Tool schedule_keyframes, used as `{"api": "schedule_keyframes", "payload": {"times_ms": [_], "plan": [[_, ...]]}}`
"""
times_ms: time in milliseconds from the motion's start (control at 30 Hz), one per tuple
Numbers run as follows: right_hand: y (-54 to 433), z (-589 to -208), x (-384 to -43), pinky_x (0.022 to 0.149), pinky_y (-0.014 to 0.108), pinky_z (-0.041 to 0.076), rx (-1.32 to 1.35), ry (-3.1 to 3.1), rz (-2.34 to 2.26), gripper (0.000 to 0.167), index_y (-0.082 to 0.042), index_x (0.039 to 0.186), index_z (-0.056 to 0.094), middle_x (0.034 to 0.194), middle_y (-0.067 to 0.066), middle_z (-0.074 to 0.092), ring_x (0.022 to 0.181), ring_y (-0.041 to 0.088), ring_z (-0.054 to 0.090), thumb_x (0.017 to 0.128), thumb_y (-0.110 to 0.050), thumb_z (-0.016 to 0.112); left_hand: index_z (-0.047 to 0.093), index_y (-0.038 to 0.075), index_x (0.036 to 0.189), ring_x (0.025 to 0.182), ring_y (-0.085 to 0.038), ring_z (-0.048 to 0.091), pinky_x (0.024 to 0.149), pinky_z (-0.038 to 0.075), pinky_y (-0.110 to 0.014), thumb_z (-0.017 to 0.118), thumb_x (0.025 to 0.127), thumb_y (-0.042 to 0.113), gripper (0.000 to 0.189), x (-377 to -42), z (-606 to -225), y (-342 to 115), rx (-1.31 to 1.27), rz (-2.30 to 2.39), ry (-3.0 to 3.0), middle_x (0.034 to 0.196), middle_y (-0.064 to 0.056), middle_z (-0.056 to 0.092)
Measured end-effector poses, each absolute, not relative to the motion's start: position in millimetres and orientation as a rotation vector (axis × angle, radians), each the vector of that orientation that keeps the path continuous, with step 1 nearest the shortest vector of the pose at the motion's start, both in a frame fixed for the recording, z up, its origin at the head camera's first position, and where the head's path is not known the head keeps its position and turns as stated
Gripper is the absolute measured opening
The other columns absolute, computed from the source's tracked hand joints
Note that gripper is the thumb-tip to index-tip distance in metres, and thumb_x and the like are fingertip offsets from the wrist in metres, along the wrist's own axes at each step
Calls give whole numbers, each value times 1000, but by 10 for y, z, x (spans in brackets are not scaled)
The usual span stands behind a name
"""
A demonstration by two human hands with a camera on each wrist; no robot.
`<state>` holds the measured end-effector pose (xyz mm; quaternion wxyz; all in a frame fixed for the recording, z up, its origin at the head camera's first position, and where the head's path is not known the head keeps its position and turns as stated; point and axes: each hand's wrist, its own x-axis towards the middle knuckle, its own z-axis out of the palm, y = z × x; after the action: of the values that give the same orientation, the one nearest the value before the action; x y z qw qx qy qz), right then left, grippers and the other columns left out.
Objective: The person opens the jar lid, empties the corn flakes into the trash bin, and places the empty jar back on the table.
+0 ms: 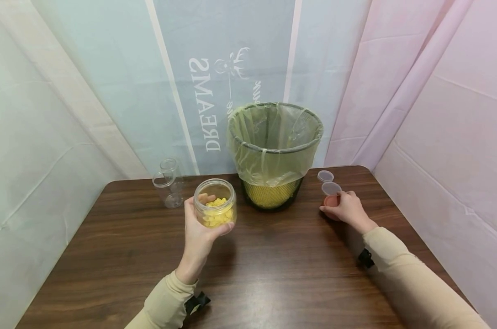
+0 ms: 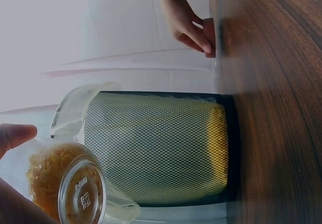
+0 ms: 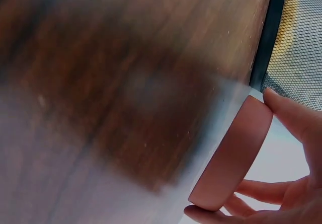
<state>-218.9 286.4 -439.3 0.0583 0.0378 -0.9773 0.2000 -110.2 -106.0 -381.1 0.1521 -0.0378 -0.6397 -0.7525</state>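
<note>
My left hand (image 1: 201,228) grips a clear, lidless jar (image 1: 215,205) partly filled with small yellow pieces (image 1: 219,214). In the left wrist view the jar's embossed base (image 2: 83,196) faces the camera, beside the mesh bin. At the right of the table, my right hand (image 1: 349,211) pinches a pinkish-red round lid (image 1: 331,201) by its rim. The right wrist view shows this lid (image 3: 234,153) between thumb and fingers, close to the tabletop. I cannot tell whether it touches the table.
A black mesh bin (image 1: 273,194) with a yellowish liner (image 1: 273,167) stands at the back centre, something yellow at its bottom. Two clear lids (image 1: 325,176) lie beyond the right hand. Clear empty jars (image 1: 164,185) stand at the back left of the wooden table (image 1: 269,274). Curtains surround three sides.
</note>
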Motion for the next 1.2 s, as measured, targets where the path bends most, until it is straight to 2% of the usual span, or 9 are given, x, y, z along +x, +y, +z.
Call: {"api": "schedule_keyframes", "payload": {"times_ms": [133, 333, 600, 867, 1033, 1200], "plan": [[2879, -4369, -2227, 73, 53, 47, 129, -2964, 588, 71, 19, 110, 54, 88, 32, 59, 90, 45, 52, 77, -40, 75, 33, 2, 126, 113, -28, 50, 87, 50, -23, 75, 53, -20, 88, -1101, -3798, -1057, -111, -2159, -1815, 126, -10, 50], [2896, -4342, -2266, 69, 51, 48, 116, -3001, 597, 66, 20, 102, 53, 87, 33, 55, 86, 45, 52, 77, -37, 75, 32, 2, 127, 112, -25, 51, 86, 51, -23, 74, 53, -21, 88, -1095, -3793, -1053, -108, -2168, -1796, 125, -8, 50], [2923, -4357, -2283, 70, 51, 48, 110, -3029, 581, 65, 19, 98, 53, 86, 32, 53, 85, 45, 52, 77, -38, 75, 31, 0, 127, 112, -25, 51, 85, 51, -23, 74, 54, -21, 88, -1092, -3810, -1055, -109, -2165, -1792, 130, -20, 45], [2934, -4376, -2322, 73, 54, 46, 115, -3050, 557, 67, 19, 100, 52, 87, 32, 54, 86, 47, 52, 75, -39, 76, 32, 1, 127, 112, -25, 50, 85, 51, -23, 74, 54, -20, 87, -1094, -3816, -1049, -94, -2166, -1797, 127, -13, 48], [2946, -4385, -2337, 77, 58, 43, 131, -3048, 535, 70, 20, 100, 51, 86, 32, 54, 88, 49, 51, 74, -39, 77, 32, 1, 126, 112, -25, 50, 86, 50, -23, 74, 54, -20, 87, -1097, -3812, -1049, -98, -2164, -1791, 129, -17, 46], [2951, -4392, -2347, 79, 58, 42, 146, -3043, 523, 70, 20, 102, 51, 86, 32, 55, 89, 48, 50, 74, -39, 77, 32, 1, 126, 112, -25, 50, 86, 50, -23, 75, 54, -21, 87, -1103, -3811, -1049, -99, -2162, -1791, 128, -15, 47]]}}
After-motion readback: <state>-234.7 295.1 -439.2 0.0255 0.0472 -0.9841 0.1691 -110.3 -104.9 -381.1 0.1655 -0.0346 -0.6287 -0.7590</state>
